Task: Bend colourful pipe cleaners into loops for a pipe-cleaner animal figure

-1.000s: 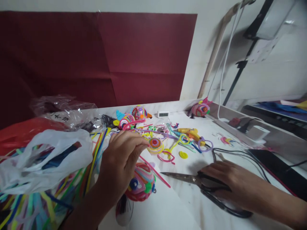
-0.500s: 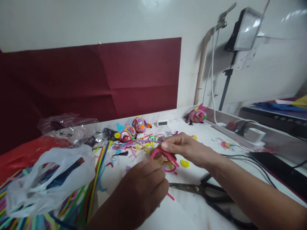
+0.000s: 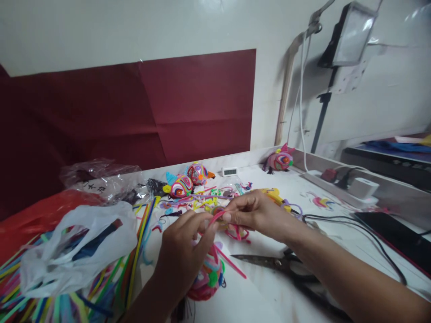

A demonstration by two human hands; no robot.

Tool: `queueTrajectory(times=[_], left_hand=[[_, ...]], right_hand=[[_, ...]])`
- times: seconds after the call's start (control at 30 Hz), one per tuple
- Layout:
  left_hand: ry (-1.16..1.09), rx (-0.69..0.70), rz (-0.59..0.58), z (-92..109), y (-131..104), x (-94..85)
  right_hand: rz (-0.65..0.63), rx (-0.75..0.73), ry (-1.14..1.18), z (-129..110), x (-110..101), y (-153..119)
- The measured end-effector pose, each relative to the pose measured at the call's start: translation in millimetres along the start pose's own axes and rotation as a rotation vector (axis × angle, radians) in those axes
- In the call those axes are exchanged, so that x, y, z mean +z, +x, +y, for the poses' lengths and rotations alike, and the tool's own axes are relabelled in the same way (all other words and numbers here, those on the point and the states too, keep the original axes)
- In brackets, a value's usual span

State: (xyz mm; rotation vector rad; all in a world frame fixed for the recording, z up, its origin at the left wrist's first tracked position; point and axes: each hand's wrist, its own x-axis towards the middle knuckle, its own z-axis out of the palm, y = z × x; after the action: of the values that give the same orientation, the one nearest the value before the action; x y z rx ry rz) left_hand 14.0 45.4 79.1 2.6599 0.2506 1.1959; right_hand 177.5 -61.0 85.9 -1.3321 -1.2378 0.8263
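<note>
A bright pink pipe cleaner (image 3: 216,217) is bent in an arc between my two hands. My left hand (image 3: 186,240) pinches one side of it between thumb and forefinger. My right hand (image 3: 254,214) grips the other side with thumb and fingertips. Under my left hand lies a round, many-coloured pipe-cleaner ornament (image 3: 209,281), partly hidden by the wrist. A straight pink strand (image 3: 232,262) sticks out beside it over white paper. Below my right hand, more curled pink pipe cleaner (image 3: 237,233) shows on the table. Large dark scissors (image 3: 269,261) lie nearby, the right forearm covering part of the handles.
Several finished ornaments (image 3: 180,185) stand at the back among scattered scraps, with a small white digital clock (image 3: 229,172). On the left, a white plastic bag (image 3: 81,246) covers bundled pipe cleaners (image 3: 136,251). A power strip (image 3: 340,190), cables and a dark phone-like slab (image 3: 390,240) lie right.
My left hand has turned and its fingers have extended into a pinch, uncovering the round ornament below. The pink arc between the hands has narrowed. The camera view has shifted slightly.
</note>
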Motion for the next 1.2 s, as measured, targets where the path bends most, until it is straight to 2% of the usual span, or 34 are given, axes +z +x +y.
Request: queueTrajectory(times=[0.17, 0.33, 0.5, 0.57, 0.63, 0.73, 0.93, 1.03, 1.2], left_hand=[[0.113, 0.034, -0.005, -0.8, -2.5, 5.2], [0.269, 0.16, 0.115, -9.6, -2.5, 8.4], [0.315, 0.126, 0.21, -20.3, -2.8, 12.8], [0.237, 0.055, 0.186, -22.3, -1.0, 11.1], [0.124, -0.093, 0.122, -22.2, 1.5, 7.7], [-0.022, -0.302, -0.006, -19.3, 4.2, 3.6], [-0.315, -0.571, -0.268, -15.2, 4.1, 3.9], [-0.498, -0.678, -0.299, -18.2, 3.6, 5.3], [-0.69, -0.796, -0.233, -22.1, 3.3, 9.4]], right_hand=[[0.031, -0.005, 0.021, 0.2, 15.6, 2.7], [0.14, -0.067, -0.077, 3.5, 28.5, 7.7], [0.183, -0.037, -0.011, 14.9, 42.3, 18.5], [0.215, -0.013, 0.021, 17.7, 45.6, 22.0], [0.248, 0.004, 0.04, 18.4, 46.1, 23.6], [0.29, 0.019, 0.062, 17.4, 43.0, 23.2], [0.351, 0.044, 0.113, 17.5, 36.8, 23.5], [0.317, 0.043, 0.172, 18.5, 35.4, 24.5], [0.2, 0.091, 0.21, 20.0, 34.0, 24.3]])
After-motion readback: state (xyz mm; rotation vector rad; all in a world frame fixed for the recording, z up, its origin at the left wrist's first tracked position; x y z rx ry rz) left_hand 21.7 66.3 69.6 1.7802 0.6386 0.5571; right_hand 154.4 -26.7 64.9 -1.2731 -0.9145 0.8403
